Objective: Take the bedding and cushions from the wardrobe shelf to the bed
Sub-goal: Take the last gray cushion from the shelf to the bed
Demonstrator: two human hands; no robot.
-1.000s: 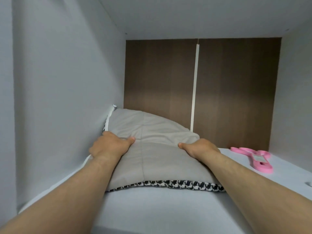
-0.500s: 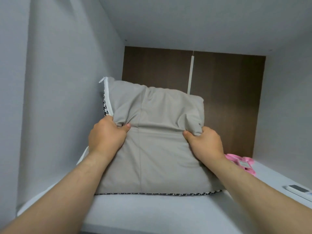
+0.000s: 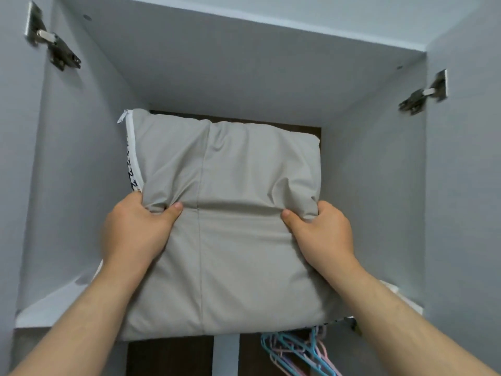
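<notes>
In the frame centre, the left hand (image 3: 135, 229) and right hand (image 3: 320, 234) both grip the grey cushion (image 3: 230, 213) over the shelf (image 3: 48, 302) edge.

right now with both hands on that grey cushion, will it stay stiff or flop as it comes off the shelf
Probably soft rather than stiff: the cushion bunches into creases where the left hand and right hand pinch it. It likely sags a little, since its lower edge already hangs past the shelf. It looks light for its bulk.

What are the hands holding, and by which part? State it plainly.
Both hands, left and right, grip the beige fabric cushion with a white zip, each pinching a bunch of cover fabric at its side edge, about mid-height.
</notes>
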